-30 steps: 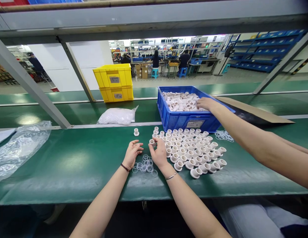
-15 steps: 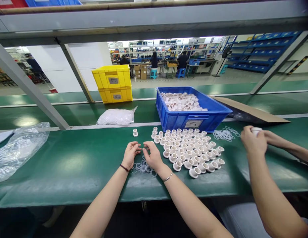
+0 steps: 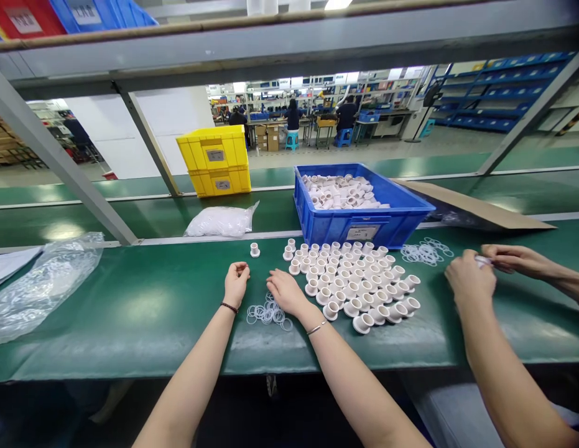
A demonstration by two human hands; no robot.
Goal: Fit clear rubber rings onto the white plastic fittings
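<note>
My left hand point(image 3: 236, 285) is over the green work surface, left of a small pile of thin clear rings point(image 3: 269, 313). Its fingers are curled together; whatever they may hold is too small to make out. Just above the rings lies my right hand point(image 3: 287, 291), palm down, fingers stretched toward the left and nothing visible in them. One white flanged sleeve point(image 3: 255, 250) stands upright by itself beyond my hands. To the right, many similar white sleeves point(image 3: 351, 290) stand in close rows.
A blue bin point(image 3: 368, 218) full of white sleeves stands behind the rows. A plastic bag of white pieces point(image 3: 220, 221) and stacked yellow crates point(image 3: 214, 160) are farther back. At right, a co-worker's hands point(image 3: 471, 274) hold a white part near more rings point(image 3: 426, 251).
My hands have moved apart, the left one shifting left and its fingers curling in. The co-worker's hands have come slightly lower, and the view has tilted up a little.
</note>
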